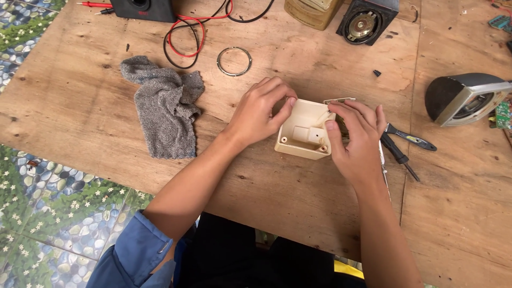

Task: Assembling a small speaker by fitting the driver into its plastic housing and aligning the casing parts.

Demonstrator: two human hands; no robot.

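Note:
A cream plastic housing (304, 133), open side up, lies on the wooden table (298, 64). My left hand (258, 109) grips its left wall, fingers curled over the far rim. My right hand (356, 136) holds the right side, thumb pressed on the near right edge, fingers over a small flat part at the back. What lies under the right palm is hidden.
A grey rag (165, 104) lies to the left, with a metal ring (234, 61) and red and black cables (186, 37) beyond it. Two screwdrivers (408, 144) lie right of my hand. A speaker (365, 21) stands at the back, a clothes iron (466, 98) at the right edge.

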